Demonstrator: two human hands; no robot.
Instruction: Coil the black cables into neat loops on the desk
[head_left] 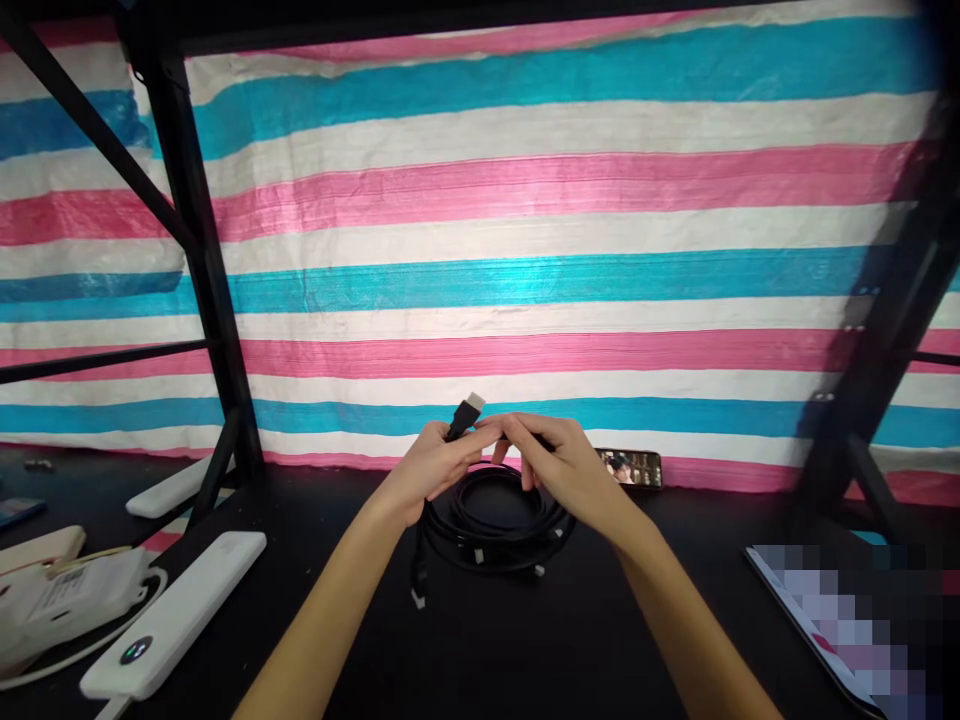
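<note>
My left hand [442, 455] is closed around a black HDMI cable [466, 415], whose plug with a pale tip points up and right above the fingers. A black part with another light-tipped plug [418, 598] hangs below this hand. My right hand [559, 455] is closed in a pinch, its fingertips meeting the left ones, with a dark stretch of cable showing between its fingers. Beneath both hands lies a loose coil of black cables [517, 560] with several light-tipped plugs at its front. The hands hide part of the coil.
A phone with a lit screen [634, 468] leans at the back. Another flat device [810, 630], partly pixelated, lies at right. White power strips [180, 610] and adapters [67, 600] with cords sit at left. Black frame posts [214, 300] flank a striped sheet [525, 230] behind the black table [487, 660].
</note>
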